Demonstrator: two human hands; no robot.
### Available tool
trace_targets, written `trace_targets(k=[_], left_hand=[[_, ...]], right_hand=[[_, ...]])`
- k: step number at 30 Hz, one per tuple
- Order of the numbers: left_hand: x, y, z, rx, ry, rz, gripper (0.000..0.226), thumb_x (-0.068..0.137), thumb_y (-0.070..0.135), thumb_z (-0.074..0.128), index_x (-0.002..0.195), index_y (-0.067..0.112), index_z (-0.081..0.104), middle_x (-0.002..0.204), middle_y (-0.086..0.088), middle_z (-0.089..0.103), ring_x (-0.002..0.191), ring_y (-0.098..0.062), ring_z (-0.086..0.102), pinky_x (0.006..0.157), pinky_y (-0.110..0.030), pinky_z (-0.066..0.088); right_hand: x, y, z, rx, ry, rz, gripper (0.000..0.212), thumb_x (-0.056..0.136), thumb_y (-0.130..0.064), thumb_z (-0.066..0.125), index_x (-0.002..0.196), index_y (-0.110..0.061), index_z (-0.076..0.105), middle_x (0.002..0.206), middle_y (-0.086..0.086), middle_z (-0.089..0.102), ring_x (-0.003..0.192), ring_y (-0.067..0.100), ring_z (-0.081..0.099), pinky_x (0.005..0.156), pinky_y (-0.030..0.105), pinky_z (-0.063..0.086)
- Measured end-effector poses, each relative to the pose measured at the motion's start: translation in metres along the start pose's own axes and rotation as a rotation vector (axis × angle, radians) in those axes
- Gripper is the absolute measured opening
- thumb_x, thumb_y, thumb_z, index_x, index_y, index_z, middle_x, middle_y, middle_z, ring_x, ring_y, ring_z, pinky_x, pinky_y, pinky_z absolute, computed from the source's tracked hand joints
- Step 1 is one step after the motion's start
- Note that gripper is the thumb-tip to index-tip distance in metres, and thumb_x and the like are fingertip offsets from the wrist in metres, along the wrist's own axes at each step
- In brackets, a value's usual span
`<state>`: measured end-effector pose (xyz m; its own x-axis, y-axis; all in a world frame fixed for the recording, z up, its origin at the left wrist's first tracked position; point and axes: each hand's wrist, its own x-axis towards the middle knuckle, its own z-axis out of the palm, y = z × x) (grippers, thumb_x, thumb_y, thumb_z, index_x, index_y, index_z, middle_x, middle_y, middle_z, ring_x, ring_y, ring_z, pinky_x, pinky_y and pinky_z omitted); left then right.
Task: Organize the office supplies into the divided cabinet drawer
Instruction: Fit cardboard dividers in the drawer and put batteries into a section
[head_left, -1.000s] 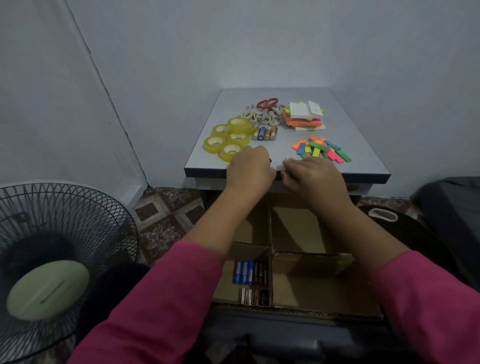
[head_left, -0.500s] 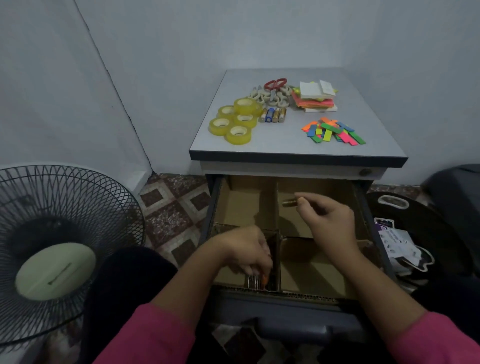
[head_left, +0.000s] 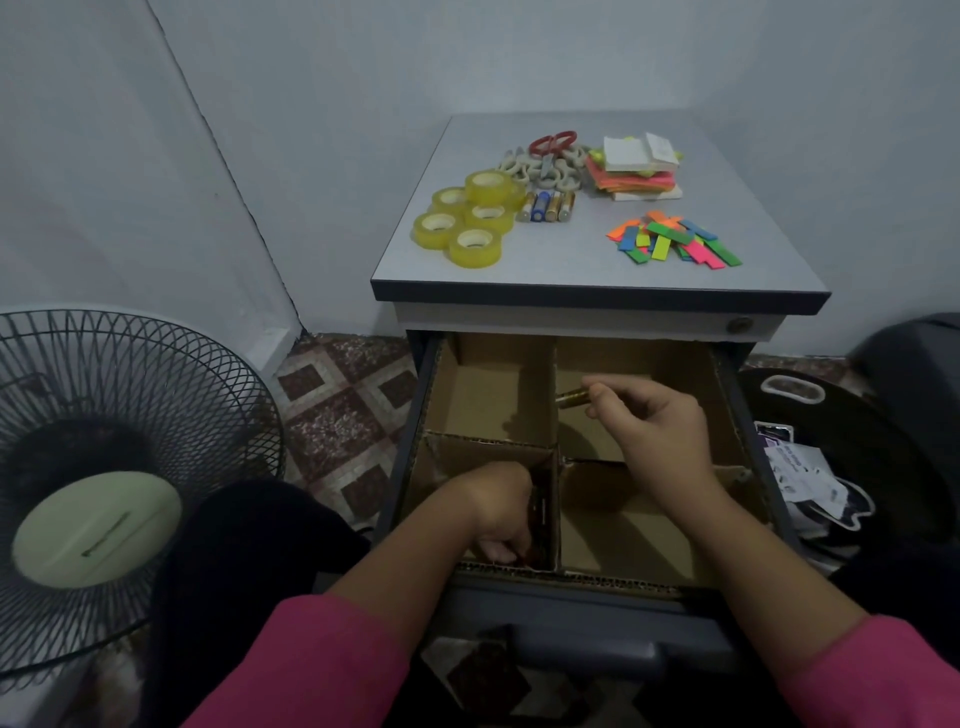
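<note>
The cabinet drawer stands pulled out, split by cardboard into four compartments. My left hand reaches down into the near-left compartment, its fingers curled on a battery among the batteries lying there; most of them are hidden by the hand. My right hand hovers over the far-right compartment and pinches a gold battery that points left. On the cabinet top lie more batteries, yellow tape rolls, red scissors, pale clips, a sticky-note stack and coloured tabs.
A black standing fan sits low on the left, close to my left arm. A dark bag with papers lies on the floor to the right of the drawer. The cabinet stands in a corner between grey walls.
Both hands left the cabinet top's front edge and dropped to the drawer. The left hand went into the near-left compartment; the right hand carries a gold battery over the far-right one.
</note>
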<state>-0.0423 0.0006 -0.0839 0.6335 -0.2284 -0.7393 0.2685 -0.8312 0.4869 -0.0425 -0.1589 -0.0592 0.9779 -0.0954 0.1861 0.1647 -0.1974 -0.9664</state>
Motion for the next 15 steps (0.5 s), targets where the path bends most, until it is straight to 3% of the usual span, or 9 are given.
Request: trace_targets(k=[5,9,11,13,15], left_hand=[[0.002,0.002,0.005,-0.035,0.021,-0.048,0.024,0.090,-0.003,0.056,0.074,0.011,0.045,0.068,-0.008,0.055,0.051,-0.013,0.056,0.040,-0.019,0.047],[0.008,-0.001,0.010,-0.040,0.020,-0.105,0.017,0.090,-0.001,0.058,0.078,0.010,0.051,0.083,-0.009,0.057,0.067,-0.020,0.059,0.064,-0.031,0.051],[0.004,0.002,0.010,0.026,0.032,-0.080,0.004,0.090,0.002,0.059,0.094,0.003,0.058,0.092,-0.013,0.059,0.078,-0.025,0.061,0.072,-0.036,0.054],[0.000,0.003,0.008,0.148,0.043,-0.054,0.014,0.091,0.007,0.059,0.101,-0.003,0.061,0.087,-0.013,0.060,0.077,-0.025,0.060,0.062,-0.031,0.050],[-0.006,0.007,0.006,0.318,0.068,-0.023,0.018,0.092,0.011,0.059,0.076,0.003,0.058,0.067,-0.007,0.058,0.058,-0.019,0.056,0.050,-0.026,0.041]], right_hand=[[-0.002,-0.001,-0.001,-0.004,-0.012,0.014,0.016,0.089,-0.017,0.064,0.091,-0.032,0.070,0.086,-0.009,0.071,0.088,0.005,0.066,0.075,0.018,0.052],[-0.002,-0.002,0.000,-0.028,-0.015,0.026,0.014,0.089,-0.018,0.063,0.093,-0.029,0.070,0.086,-0.009,0.071,0.088,0.003,0.065,0.074,0.015,0.050],[-0.002,-0.002,0.000,-0.040,-0.013,0.027,0.013,0.089,-0.019,0.063,0.094,-0.027,0.071,0.086,-0.010,0.071,0.087,0.001,0.065,0.070,0.010,0.049],[-0.003,-0.002,0.000,-0.045,-0.013,0.032,0.012,0.089,-0.019,0.063,0.095,-0.026,0.071,0.085,-0.010,0.071,0.085,0.000,0.065,0.067,0.007,0.048],[-0.003,-0.002,0.000,-0.045,-0.014,0.039,0.012,0.089,-0.019,0.063,0.095,-0.026,0.071,0.085,-0.009,0.071,0.085,0.000,0.065,0.067,0.006,0.048]])
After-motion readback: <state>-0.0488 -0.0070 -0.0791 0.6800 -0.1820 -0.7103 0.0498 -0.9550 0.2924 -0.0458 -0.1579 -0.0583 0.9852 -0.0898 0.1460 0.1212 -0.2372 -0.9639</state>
